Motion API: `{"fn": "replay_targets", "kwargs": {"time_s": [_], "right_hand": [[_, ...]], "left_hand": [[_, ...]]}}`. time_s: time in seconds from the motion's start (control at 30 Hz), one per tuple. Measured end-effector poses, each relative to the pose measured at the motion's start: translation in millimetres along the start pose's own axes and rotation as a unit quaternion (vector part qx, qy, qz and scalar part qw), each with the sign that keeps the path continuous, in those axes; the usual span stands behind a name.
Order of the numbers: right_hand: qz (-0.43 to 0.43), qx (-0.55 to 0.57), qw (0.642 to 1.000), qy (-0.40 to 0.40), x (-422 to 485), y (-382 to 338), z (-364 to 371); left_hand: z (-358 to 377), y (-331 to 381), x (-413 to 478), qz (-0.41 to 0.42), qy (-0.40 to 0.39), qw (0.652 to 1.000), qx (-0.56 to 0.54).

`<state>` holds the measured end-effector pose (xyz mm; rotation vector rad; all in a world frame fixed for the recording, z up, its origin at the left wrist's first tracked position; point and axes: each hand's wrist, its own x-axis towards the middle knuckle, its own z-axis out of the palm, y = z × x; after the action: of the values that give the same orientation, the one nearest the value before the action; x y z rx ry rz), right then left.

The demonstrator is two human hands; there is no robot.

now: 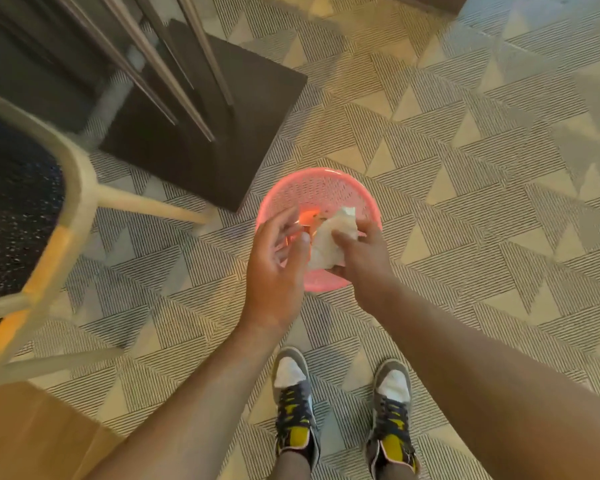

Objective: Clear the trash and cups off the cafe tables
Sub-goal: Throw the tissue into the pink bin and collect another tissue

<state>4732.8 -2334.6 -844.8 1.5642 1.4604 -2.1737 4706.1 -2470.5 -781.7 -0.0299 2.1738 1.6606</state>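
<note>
Crumpled napkin over the pink basket (317, 188) on the patterned floor!
The right hand (361, 252) has its fingers curled tight round the white napkin (326, 242), directly above the basket. The left hand (278, 265) is just beside it, fingers loosely curved, gripping nothing that shows.

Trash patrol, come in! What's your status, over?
Right hand gripping crumpled white paper over pink basket. Left hand alongside, grip unclear. Nothing blocking the drop.
</note>
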Motion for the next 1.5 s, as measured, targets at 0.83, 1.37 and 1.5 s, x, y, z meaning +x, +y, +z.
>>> {"fn": "replay_targets", "kwargs": {"time_s": [0.83, 1.37, 1.5], "right_hand": [[-0.076, 0.028, 0.997, -0.016, -16.0, -41.5, -26.5], [-0.297, 0.054, 0.953, 0.024, -265.2, -226.3, -103.3], [-0.334, 0.079, 0.938, 0.057, -333.9, -256.0, -129.6]], "left_hand": [[14.9, 13.0, 6.1, -0.014, -0.014, 1.0, -0.009], [35.1, 264.6, -98.8, 0.147, -0.083, 0.985, -0.048], [33.9, 333.6, -136.6, 0.178, -0.128, 0.974, -0.054]]}}
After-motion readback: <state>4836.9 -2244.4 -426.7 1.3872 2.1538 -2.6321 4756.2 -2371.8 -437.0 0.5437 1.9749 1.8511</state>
